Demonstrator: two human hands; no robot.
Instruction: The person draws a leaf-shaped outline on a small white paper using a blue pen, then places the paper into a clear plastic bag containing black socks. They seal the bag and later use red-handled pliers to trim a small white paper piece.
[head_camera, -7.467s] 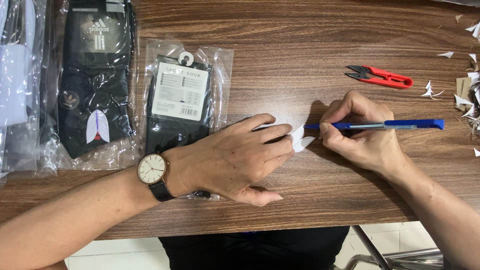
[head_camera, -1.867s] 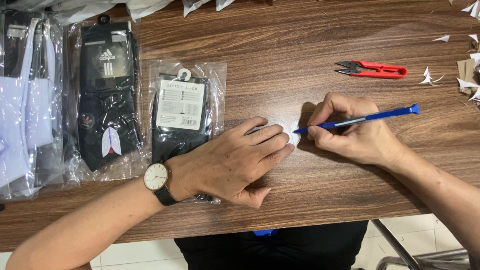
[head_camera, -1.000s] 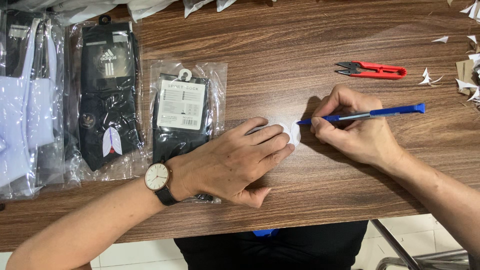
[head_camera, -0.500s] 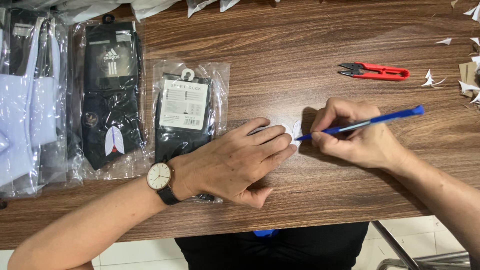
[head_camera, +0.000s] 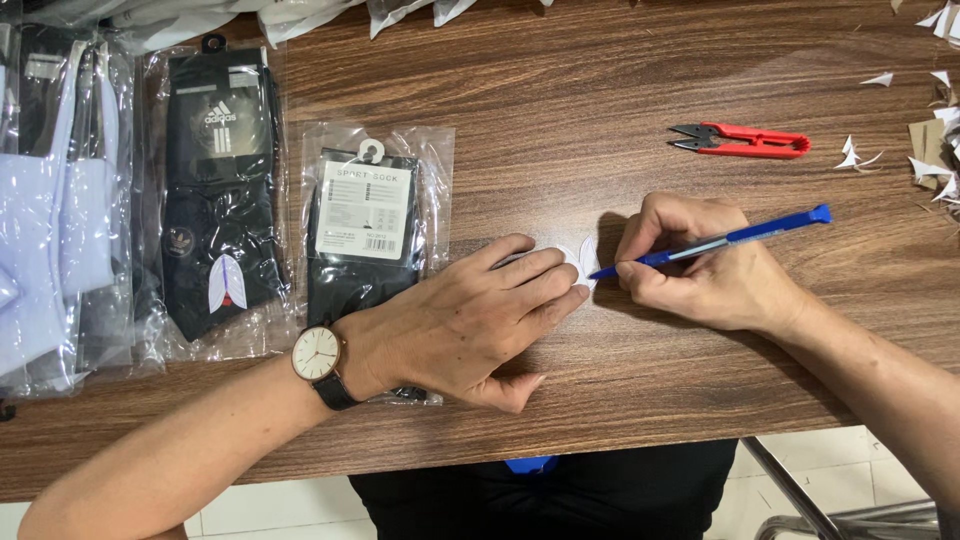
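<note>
Left hand (head_camera: 470, 320) flat, fingers spread, pinning small white label (head_camera: 580, 262) to wooden surface (head_camera: 560, 100) so it stays put; right hand (head_camera: 700, 265) grips blue pen (head_camera: 715, 242), tip on label.

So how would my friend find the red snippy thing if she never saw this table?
Start at the brown wooden table and find the right hand writing with the blue pen. Just beyond it, farther from the person, lie the small thread snips, alone on bare wood. They are the only red thing, with dark pointed blades.
</note>
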